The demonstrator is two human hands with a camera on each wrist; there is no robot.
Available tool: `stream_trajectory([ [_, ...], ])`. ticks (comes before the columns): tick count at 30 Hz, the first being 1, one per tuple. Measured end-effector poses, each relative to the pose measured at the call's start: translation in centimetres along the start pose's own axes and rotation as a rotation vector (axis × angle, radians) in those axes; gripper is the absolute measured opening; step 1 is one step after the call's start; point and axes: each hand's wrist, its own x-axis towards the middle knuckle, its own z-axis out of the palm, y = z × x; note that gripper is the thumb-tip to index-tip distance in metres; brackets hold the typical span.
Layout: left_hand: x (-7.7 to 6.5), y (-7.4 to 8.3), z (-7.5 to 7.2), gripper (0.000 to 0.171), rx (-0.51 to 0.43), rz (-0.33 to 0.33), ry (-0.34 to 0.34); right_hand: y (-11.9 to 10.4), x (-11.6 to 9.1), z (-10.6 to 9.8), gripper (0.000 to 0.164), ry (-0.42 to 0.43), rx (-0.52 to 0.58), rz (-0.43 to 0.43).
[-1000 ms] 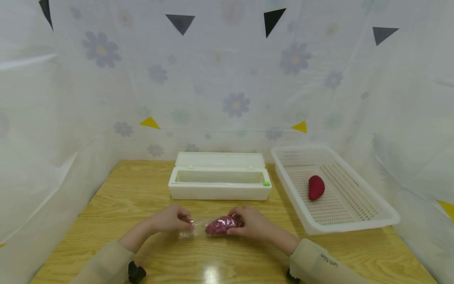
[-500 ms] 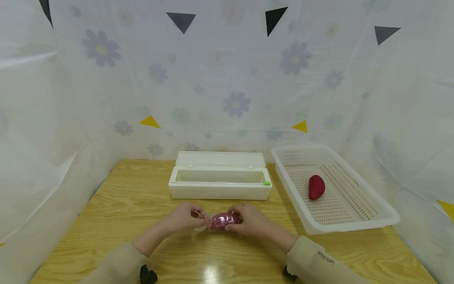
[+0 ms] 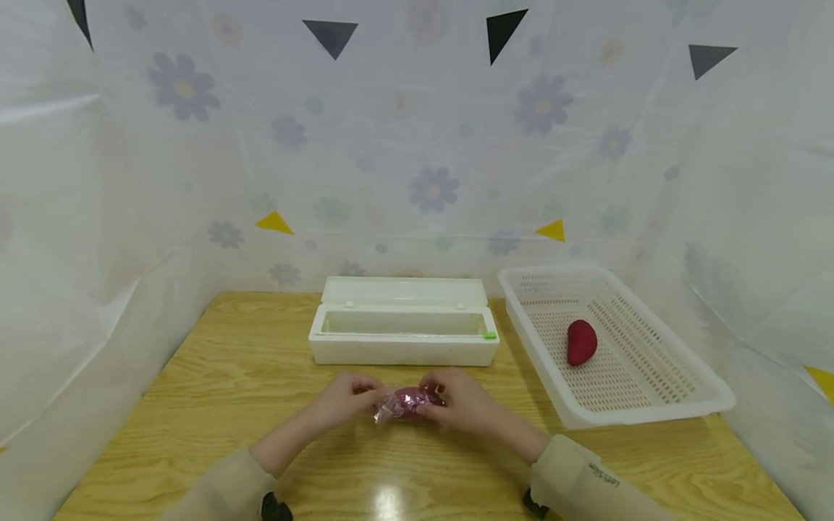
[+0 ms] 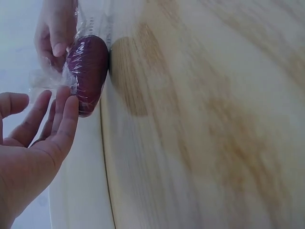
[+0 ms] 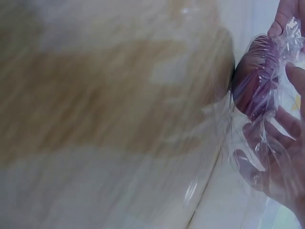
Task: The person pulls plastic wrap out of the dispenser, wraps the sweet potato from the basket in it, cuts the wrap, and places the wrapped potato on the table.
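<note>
A dark red sweet potato (image 3: 409,402) wrapped in clear cling film (image 3: 387,409) lies between the two hands, close over the table. My right hand (image 3: 465,402) holds its right end, thumb in front and fingers behind. Loose film drapes over those fingers in the right wrist view. At the left end, my left hand (image 3: 345,399) has its fingertips at the crumpled film. Seen from the left wrist, these fingers (image 4: 59,126) are nearly straight, touching the film beside the sweet potato (image 4: 89,71), with the thumb standing apart.
Behind the hands stands a white cling film box (image 3: 404,352), lid raised, with a green slider (image 3: 490,335) on its front edge. A white perforated basket (image 3: 554,391) to the right holds another red sweet potato (image 3: 581,343). The wooden table (image 3: 215,383) ends at a curtain.
My left hand has moved right, folding the loose film end against the sweet potato, and its fingers have loosened. My right hand stays at the right end, shifted slightly away from me.
</note>
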Motion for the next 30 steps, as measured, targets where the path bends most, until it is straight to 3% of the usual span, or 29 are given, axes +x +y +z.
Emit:
stream_trajectory([
  [7, 0.1, -0.6, 0.0, 0.03, -0.127, 0.021, -0.029, 0.5, -0.4, -0.7, 0.037, -0.018, 0.025, -0.072],
  [14, 0.5, -0.9, 0.3, 0.022, 0.115, 0.115, -0.001, 0.6, -0.2, -0.7, 0.036, -0.028, -0.004, -0.103],
  [19, 0.9, -1.0, 1.0, 0.024, 0.231, 0.151, 0.051, 0.6, -0.1, -0.7, 0.036, -0.032, -0.005, -0.104],
  [30, 1.6, -0.7, 2.5, 0.029, 0.337, 0.178, 0.154, 0.9, 0.1, -0.3, 0.034, -0.023, 0.023, -0.112],
])
